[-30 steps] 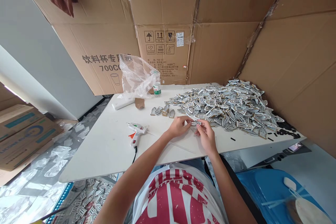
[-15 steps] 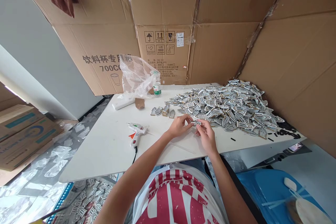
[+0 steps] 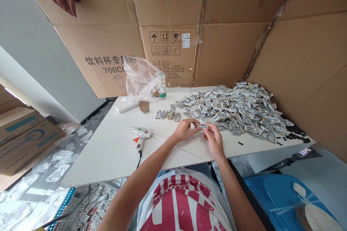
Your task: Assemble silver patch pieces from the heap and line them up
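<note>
Both my hands meet over the white table (image 3: 114, 151), fingers closed on one small grey flat arch-shaped piece (image 3: 203, 126). My left hand (image 3: 185, 129) pinches its left end between thumb and forefinger. At the right end, the fingertips of my right hand (image 3: 213, 137) press on it, partly hiding it. Just beyond my hands spreads a large pile of similar grey and white pieces (image 3: 233, 106). A small stack of the pieces (image 3: 171, 113) and a few loose ones lie to the left of the pile.
A white glue gun (image 3: 141, 137) lies left of my hands, its cord running off the front edge. Behind it are a cardboard scrap (image 3: 144, 106), a clear plastic bag (image 3: 141, 79) and a bottle (image 3: 162, 91). Small black strips (image 3: 296, 137) lie far right. Cardboard walls (image 3: 227, 50) enclose the back.
The grey piece has turned very slightly between my fingers. My hands stay in nearly the same place, and nothing else on the table has moved.
</note>
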Available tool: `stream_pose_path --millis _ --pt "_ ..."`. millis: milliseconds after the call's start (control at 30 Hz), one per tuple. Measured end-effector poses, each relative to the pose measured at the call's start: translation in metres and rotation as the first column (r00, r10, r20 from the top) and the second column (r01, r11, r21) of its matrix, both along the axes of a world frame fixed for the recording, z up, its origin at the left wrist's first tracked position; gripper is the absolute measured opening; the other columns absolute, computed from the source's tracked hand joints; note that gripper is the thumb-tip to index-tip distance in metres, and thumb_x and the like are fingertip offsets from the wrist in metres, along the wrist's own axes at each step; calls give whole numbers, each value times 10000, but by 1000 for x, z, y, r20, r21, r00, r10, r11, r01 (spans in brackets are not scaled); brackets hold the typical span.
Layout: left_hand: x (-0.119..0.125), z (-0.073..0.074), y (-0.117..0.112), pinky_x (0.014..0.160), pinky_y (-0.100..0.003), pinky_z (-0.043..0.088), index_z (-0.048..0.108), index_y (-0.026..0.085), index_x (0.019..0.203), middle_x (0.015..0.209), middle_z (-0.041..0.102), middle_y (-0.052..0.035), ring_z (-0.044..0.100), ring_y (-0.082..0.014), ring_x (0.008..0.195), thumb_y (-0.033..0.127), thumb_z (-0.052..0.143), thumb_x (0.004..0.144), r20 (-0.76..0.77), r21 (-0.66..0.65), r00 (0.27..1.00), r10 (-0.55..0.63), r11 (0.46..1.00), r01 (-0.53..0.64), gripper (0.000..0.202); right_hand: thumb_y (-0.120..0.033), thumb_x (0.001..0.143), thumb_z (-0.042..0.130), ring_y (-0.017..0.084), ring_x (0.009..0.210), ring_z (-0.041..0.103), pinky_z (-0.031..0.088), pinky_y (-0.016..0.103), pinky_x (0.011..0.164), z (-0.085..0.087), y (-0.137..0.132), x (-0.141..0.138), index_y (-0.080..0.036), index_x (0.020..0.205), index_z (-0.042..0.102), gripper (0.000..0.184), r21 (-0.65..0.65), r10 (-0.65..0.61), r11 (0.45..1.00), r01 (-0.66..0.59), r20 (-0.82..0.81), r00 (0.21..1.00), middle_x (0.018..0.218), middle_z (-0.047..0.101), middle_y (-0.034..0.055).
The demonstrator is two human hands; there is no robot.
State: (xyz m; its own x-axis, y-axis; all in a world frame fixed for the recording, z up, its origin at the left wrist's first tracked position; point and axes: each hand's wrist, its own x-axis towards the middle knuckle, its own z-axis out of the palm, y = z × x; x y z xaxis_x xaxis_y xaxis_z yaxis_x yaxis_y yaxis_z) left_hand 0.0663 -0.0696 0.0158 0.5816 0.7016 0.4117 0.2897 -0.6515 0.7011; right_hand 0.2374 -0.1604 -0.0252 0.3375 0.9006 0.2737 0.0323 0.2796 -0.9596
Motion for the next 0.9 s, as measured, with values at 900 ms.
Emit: stream_pose_path --millis 900 --pt "-1 -5 -2 877 -293 538 839 281 1197 1139 749 -72 730 -190 965 389 668 1021 -119 246 993 -2 969 31 268 -560 878 795 192 662 643 542 350 650 2 0 2 -241 1193 711 456 -25 -43 999 40 -159 986 834 649 -7"
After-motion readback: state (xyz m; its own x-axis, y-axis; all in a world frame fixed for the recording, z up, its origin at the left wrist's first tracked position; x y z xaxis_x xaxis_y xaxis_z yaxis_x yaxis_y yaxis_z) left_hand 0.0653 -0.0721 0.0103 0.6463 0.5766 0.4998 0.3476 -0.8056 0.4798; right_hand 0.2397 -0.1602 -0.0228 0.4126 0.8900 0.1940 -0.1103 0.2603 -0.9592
